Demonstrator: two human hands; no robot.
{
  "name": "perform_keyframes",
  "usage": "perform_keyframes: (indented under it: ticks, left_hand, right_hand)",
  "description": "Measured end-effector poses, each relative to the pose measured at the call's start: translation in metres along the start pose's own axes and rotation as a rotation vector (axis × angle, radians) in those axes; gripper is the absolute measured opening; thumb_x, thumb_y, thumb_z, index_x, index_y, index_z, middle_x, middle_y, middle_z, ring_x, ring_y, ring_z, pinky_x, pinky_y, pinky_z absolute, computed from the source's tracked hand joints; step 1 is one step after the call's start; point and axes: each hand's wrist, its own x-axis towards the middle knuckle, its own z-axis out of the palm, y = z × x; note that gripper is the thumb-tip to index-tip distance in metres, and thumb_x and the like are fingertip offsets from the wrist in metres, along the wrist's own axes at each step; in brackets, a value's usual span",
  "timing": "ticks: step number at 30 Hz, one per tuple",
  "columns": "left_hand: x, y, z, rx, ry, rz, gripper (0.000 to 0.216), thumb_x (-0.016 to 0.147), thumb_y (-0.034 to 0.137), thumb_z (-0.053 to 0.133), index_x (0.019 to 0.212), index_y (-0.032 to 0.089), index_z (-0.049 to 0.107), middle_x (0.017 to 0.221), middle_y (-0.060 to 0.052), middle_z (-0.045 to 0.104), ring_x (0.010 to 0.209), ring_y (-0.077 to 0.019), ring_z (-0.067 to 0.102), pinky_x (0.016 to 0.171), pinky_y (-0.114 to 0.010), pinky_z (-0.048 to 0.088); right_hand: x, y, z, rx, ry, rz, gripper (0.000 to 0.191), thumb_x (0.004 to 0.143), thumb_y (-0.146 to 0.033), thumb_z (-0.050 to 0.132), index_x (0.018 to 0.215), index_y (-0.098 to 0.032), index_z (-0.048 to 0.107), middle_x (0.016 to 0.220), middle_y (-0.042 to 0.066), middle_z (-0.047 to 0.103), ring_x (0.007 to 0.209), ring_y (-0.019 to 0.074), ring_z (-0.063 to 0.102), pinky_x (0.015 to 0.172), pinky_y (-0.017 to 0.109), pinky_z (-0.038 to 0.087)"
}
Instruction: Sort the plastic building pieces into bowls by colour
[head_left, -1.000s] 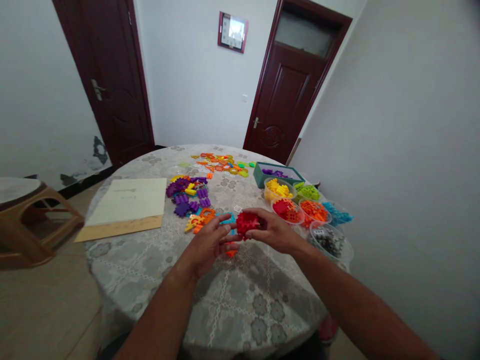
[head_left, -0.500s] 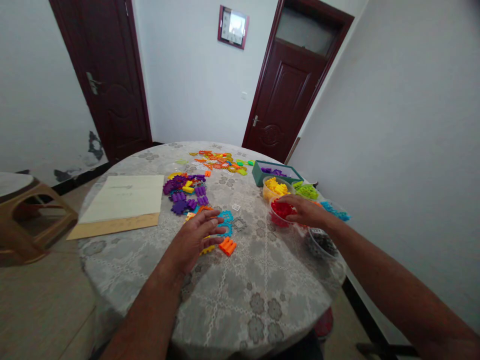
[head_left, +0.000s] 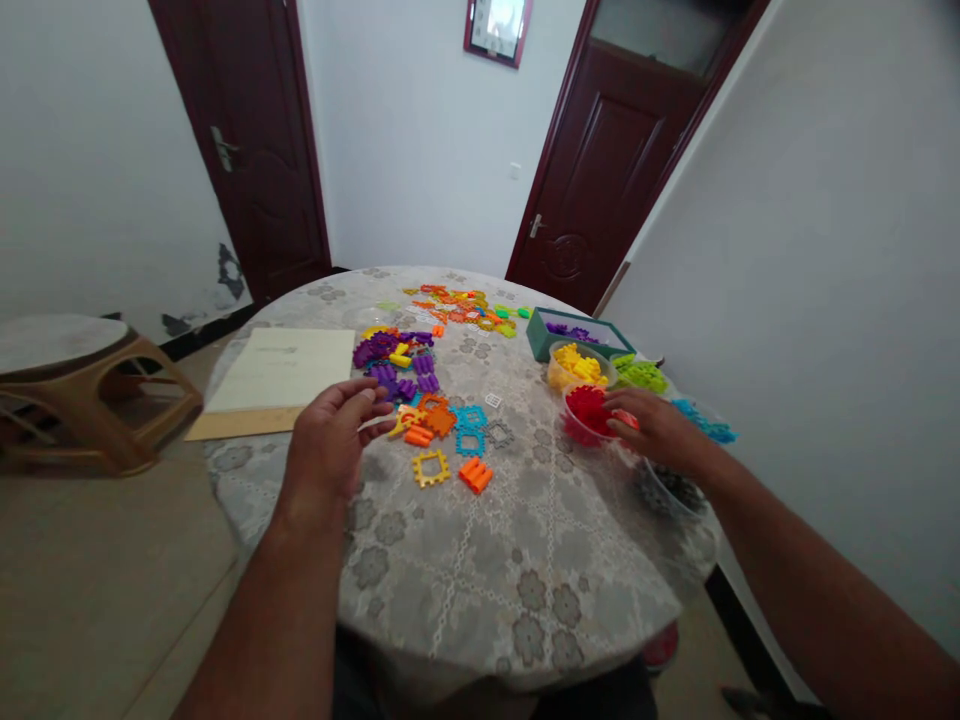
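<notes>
My left hand [head_left: 330, 440] hovers left of the loose building pieces, its fingers apart and nothing visible in them. Close to its fingertips are purple pieces [head_left: 386, 385], a yellow piece [head_left: 406, 420] and orange pieces [head_left: 441, 418]. To the right lie blue square frames [head_left: 470, 442], a grey frame [head_left: 499, 433], a yellow square frame [head_left: 430, 468] and an orange ridged piece [head_left: 475, 474]. My right hand [head_left: 656, 425] is at the right rim of a clear bowl of red pieces [head_left: 585, 408], fingers and thumb parted; its palm side is hidden.
Bowls of yellow [head_left: 577, 365], green [head_left: 637, 374], blue [head_left: 705, 422] and grey pieces [head_left: 679, 488] stand around the red one. Behind is a green box [head_left: 540, 338] with purple pieces. Mixed pieces [head_left: 465, 305] lie at the back, a cream board [head_left: 289, 365] at left.
My left hand has drawn back to the left, uncovering the yellow frame and orange pieces. My right hand stays by the red bowl, shifted slightly towards its right rim. The view has tilted down.
</notes>
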Motion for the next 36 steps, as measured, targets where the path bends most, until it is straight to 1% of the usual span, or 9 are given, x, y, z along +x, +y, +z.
perform_keyframes:
  ticks: [4, 8, 11, 14, 16, 22, 26, 31, 36]
  left_hand:
    - [0.008, 0.003, -0.01, 0.049, 0.106, 0.055, 0.032, 0.069, 0.032, 0.076, 0.097, 0.016, 0.071, 0.094, -0.006, 0.074, 0.077, -0.0159, 0.069, 0.062, -0.026, 0.06]
    - [0.013, -0.001, -0.015, 0.21, 0.104, 0.094, 0.032, 0.073, 0.034, 0.073, 0.1, 0.017, 0.07, 0.097, -0.006, 0.073, 0.079, -0.0178, 0.07, 0.063, -0.028, 0.06]
    - [0.014, -0.006, -0.016, 0.44, 0.036, 0.132, 0.033, 0.08, 0.037, 0.07, 0.105, 0.017, 0.071, 0.096, -0.006, 0.073, 0.083, -0.0209, 0.071, 0.065, -0.032, 0.061]
    - [0.009, -0.009, -0.015, 0.757, -0.085, 0.2, 0.027, 0.087, 0.034, 0.065, 0.109, 0.019, 0.072, 0.1, -0.007, 0.076, 0.088, -0.0224, 0.073, 0.077, -0.035, 0.061]
    - [0.006, -0.012, -0.015, 0.947, -0.17, 0.257, 0.024, 0.09, 0.03, 0.063, 0.109, 0.02, 0.072, 0.104, -0.007, 0.077, 0.09, -0.022, 0.073, 0.087, -0.037, 0.058]
    - [0.007, -0.031, -0.02, 1.205, -0.26, 0.376, 0.026, 0.093, 0.021, 0.062, 0.118, 0.019, 0.07, 0.114, -0.011, 0.075, 0.097, -0.0233, 0.072, 0.093, -0.037, 0.055]
    - [0.011, -0.043, -0.022, 1.261, -0.282, 0.456, 0.031, 0.093, 0.017, 0.062, 0.123, 0.019, 0.069, 0.122, -0.012, 0.07, 0.104, -0.0242, 0.07, 0.097, -0.038, 0.054]
    - [0.007, -0.049, -0.013, 1.387, -0.345, 0.505, 0.036, 0.092, 0.015, 0.061, 0.127, 0.022, 0.069, 0.126, -0.012, 0.066, 0.119, -0.0267, 0.065, 0.104, -0.039, 0.053]
    - [0.004, -0.053, -0.001, 1.57, -0.321, 0.563, 0.042, 0.089, 0.023, 0.069, 0.131, 0.024, 0.071, 0.144, -0.015, 0.059, 0.13, -0.0343, 0.057, 0.112, -0.049, 0.048]
  right_hand:
    - [-0.001, -0.014, -0.001, -0.2, 0.069, 0.045, 0.024, 0.097, -0.029, 0.058, 0.105, -0.018, 0.078, 0.122, 0.02, 0.075, 0.116, 0.0362, 0.069, 0.106, 0.058, 0.054]
    - [0.006, -0.066, 0.005, -0.128, 0.175, 0.045, 0.026, 0.101, -0.029, 0.055, 0.114, -0.019, 0.075, 0.123, 0.019, 0.073, 0.118, 0.035, 0.068, 0.108, 0.058, 0.053]
    - [0.017, -0.122, 0.021, 0.128, 0.024, -0.056, 0.025, 0.104, -0.029, 0.054, 0.121, -0.022, 0.07, 0.121, 0.013, 0.074, 0.113, 0.0282, 0.071, 0.102, 0.048, 0.058]
    - [0.032, -0.168, 0.045, 0.302, -0.14, -0.166, 0.032, 0.104, -0.028, 0.055, 0.134, -0.024, 0.064, 0.137, 0.012, 0.068, 0.118, 0.0254, 0.069, 0.1, 0.042, 0.059]
    - [0.042, -0.185, 0.061, 0.326, -0.213, -0.219, 0.038, 0.103, -0.029, 0.058, 0.141, -0.024, 0.061, 0.146, 0.013, 0.061, 0.122, 0.0265, 0.067, 0.101, 0.042, 0.057]
    - [0.05, -0.189, 0.088, 0.34, -0.339, -0.207, 0.033, 0.097, -0.023, 0.062, 0.13, -0.024, 0.066, 0.13, 0.012, 0.063, 0.109, 0.0243, 0.067, 0.096, 0.038, 0.053]
    - [0.042, -0.18, 0.097, 0.41, -0.29, -0.105, 0.038, 0.092, -0.033, 0.073, 0.127, -0.022, 0.063, 0.124, 0.01, 0.061, 0.1, 0.0228, 0.064, 0.089, 0.036, 0.05]
    - [0.042, -0.174, 0.11, 0.499, -0.205, -0.029, 0.018, 0.093, -0.035, 0.071, 0.098, -0.021, 0.06, 0.095, 0.003, 0.064, 0.085, 0.0197, 0.06, 0.077, 0.031, 0.044]
    - [0.042, -0.171, 0.119, 0.564, -0.163, -0.055, 0.014, 0.097, -0.03, 0.066, 0.107, -0.021, 0.064, 0.103, 0.004, 0.069, 0.093, 0.0202, 0.064, 0.085, 0.033, 0.046]
